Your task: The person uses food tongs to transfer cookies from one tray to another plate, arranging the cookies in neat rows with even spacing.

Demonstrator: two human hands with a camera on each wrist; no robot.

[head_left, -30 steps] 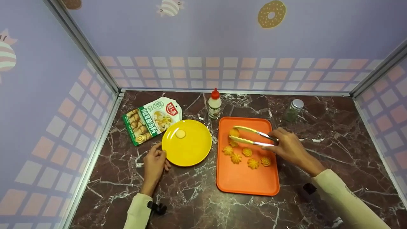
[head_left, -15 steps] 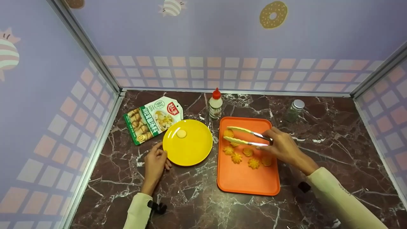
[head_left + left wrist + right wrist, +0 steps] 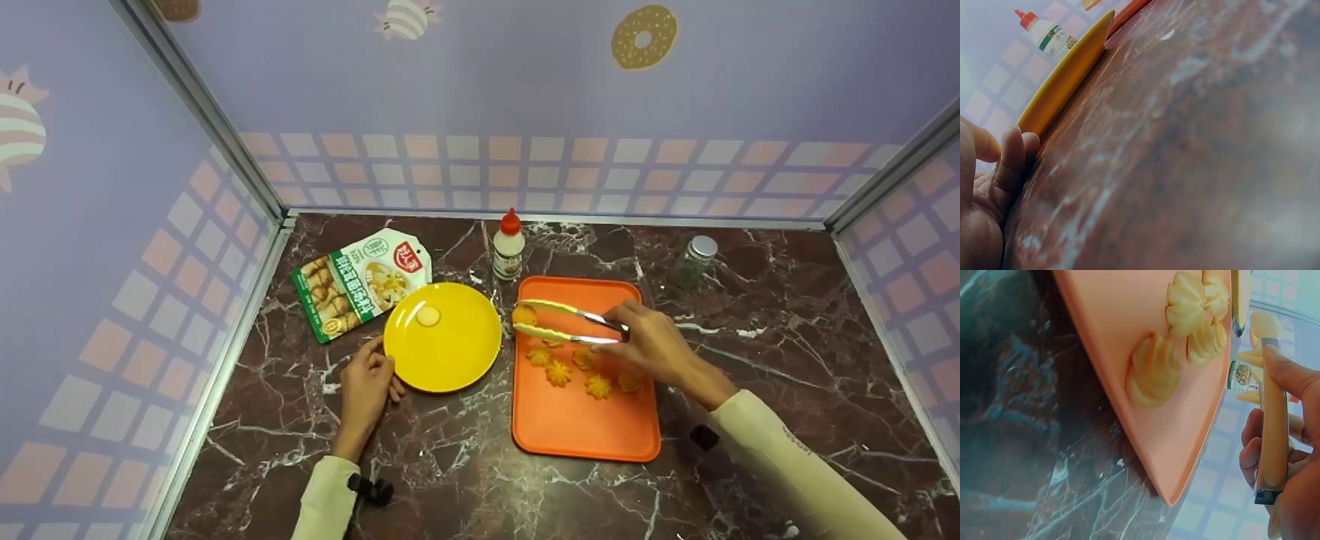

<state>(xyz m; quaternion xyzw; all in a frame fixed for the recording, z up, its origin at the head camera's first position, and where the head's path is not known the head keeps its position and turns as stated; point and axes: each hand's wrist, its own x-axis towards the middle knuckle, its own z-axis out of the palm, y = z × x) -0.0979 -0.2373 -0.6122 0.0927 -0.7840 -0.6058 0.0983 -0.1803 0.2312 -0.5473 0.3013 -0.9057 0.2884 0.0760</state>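
"Cookie [image 3: 525, 316], the one between the tips of the tongs [image 3: 577, 338]: where exactly is it?"

"Over the left edge of the orange tray [image 3: 585, 435], apparently raised off it, on the side toward the yellow plate [image 3: 450, 360]."

"And the hands?"

"The right hand [image 3: 651, 343] grips the tongs, thumb on one side and fingers on the other. The left hand [image 3: 365, 380] has its fingers bent at the plate's left rim, seeming to pinch it."

"How would the cookie handle?"

"Light, I'd judge, and dry rather than slippery (it looks baked, like the ridged loose cookies [image 3: 557, 373] on the tray, though that's a guess). Probably stiff but brittle, so a hard squeeze could crumble it."

"Where should the tips bite, then?"

"Across opposite sides at its widest, as they appear to sit, so the body bears the load. How firmly they press, I can't tell."

"Same for the loose ones?"

"I'd say so, but low, around the base; the petal points look the likeliest part to snap."

"And the plate?"

"Glossy, smooth and stiff, so it may slide if nudged. Its rim is a sensible place to steady it, away from the small pale round piece [image 3: 428, 316] lying on it."
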